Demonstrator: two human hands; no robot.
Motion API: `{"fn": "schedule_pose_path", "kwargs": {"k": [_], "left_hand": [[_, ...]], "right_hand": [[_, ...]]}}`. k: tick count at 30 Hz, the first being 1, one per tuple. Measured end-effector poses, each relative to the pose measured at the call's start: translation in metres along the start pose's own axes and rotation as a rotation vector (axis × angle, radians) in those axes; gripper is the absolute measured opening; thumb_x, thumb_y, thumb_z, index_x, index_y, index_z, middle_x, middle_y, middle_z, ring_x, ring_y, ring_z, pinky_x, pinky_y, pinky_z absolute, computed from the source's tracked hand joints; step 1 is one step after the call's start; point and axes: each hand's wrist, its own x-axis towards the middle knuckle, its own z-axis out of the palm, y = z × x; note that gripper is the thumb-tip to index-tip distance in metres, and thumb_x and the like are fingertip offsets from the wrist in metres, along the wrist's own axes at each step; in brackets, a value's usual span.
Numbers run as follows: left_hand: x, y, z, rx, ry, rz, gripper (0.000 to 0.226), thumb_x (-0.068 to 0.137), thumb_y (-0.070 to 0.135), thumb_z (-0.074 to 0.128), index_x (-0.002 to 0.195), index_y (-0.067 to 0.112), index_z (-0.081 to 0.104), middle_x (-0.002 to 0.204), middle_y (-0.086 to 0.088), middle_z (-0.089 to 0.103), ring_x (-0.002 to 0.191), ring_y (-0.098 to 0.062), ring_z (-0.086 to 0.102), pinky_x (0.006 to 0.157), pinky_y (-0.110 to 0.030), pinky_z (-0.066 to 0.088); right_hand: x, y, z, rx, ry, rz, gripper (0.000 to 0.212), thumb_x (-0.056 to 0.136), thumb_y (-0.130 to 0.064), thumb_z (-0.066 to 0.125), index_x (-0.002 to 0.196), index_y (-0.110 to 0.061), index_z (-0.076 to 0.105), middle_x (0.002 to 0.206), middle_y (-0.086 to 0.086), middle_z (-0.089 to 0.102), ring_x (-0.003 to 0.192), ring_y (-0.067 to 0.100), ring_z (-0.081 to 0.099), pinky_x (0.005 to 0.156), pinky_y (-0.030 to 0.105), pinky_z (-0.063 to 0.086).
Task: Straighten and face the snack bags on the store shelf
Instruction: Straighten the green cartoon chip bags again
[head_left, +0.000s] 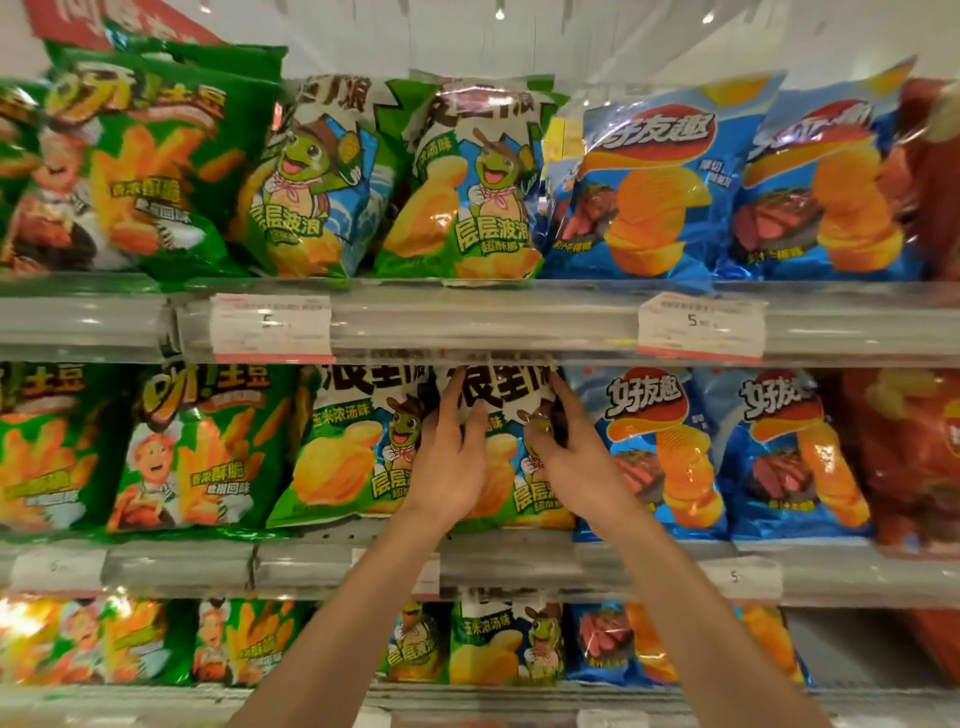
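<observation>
Two bare arms reach up to the middle shelf (311, 566) of a snack display. The left hand (452, 460) lies flat on a green-and-white crisp bag (501, 400); the right hand (569, 457) grips its right edge. A blue bag (657, 457) stands just right.

Person, two limbs in view. Left grip (449, 462): bare hand, slender fingers. Right grip (569, 457): bare likewise. Left forearm (358, 613), right forearm (691, 597): uncovered, sleeveless to frame edge.
</observation>
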Motion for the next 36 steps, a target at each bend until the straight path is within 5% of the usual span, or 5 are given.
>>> {"fn": "schedule_pose_path", "kwargs": {"k": [4, 9, 14, 22, 36], "left_hand": [[0.0, -0.008, 0.003, 0.002, 0.047, 0.072, 0.051, 0.104, 0.052, 0.031, 0.152, 0.052, 0.014, 0.159, 0.001, 0.033, 0.143, -0.018, 0.037, 0.111, -0.032, 0.028], [0.001, -0.007, 0.007, -0.073, 0.091, 0.071, 0.062, 0.105, 0.045, 0.039, 0.157, 0.041, 0.006, 0.165, 0.008, 0.02, 0.149, -0.013, 0.025, 0.111, -0.022, 0.02], [0.01, -0.004, 0.006, -0.056, 0.009, 0.001, 0.062, 0.106, 0.045, 0.033, 0.158, 0.042, -0.001, 0.165, 0.008, 0.02, 0.149, -0.019, 0.028, 0.114, -0.029, 0.023], [0.016, -0.006, 0.008, -0.087, 0.007, -0.023, 0.06, 0.105, 0.047, 0.032, 0.157, 0.042, 0.003, 0.165, 0.007, 0.019, 0.149, -0.018, 0.026, 0.112, -0.026, 0.02], [0.015, -0.006, 0.005, -0.106, 0.006, -0.043, 0.059, 0.105, 0.051, 0.03, 0.157, 0.042, 0.004, 0.166, 0.005, 0.017, 0.15, -0.02, 0.025, 0.118, -0.034, 0.02]], "right_hand": [[0.0, 0.003, -0.002, 0.039, 0.013, -0.003, 0.064, 0.101, -0.016, 0.052, 0.153, -0.04, 0.023, 0.147, -0.01, 0.045, 0.124, 0.005, 0.049, 0.092, 0.013, 0.041], [0.003, 0.003, 0.001, 0.045, 0.027, 0.016, 0.066, 0.101, -0.03, 0.053, 0.153, -0.044, 0.015, 0.143, -0.016, 0.047, 0.132, 0.008, 0.043, 0.108, 0.028, 0.036], [0.018, 0.007, 0.011, 0.012, -0.021, 0.057, 0.077, 0.096, -0.054, 0.05, 0.153, -0.048, -0.002, 0.159, -0.012, 0.029, 0.144, 0.014, 0.032, 0.118, 0.036, 0.028], [0.025, 0.006, 0.019, 0.042, 0.014, 0.073, 0.085, 0.078, -0.061, 0.045, 0.151, -0.049, 0.004, 0.159, -0.008, 0.03, 0.144, 0.017, 0.033, 0.118, 0.046, 0.029], [0.027, 0.003, 0.018, -0.06, -0.011, 0.15, 0.081, 0.091, -0.068, 0.041, 0.152, -0.048, -0.009, 0.163, -0.007, 0.022, 0.146, 0.023, 0.029, 0.118, 0.039, 0.026]]}}
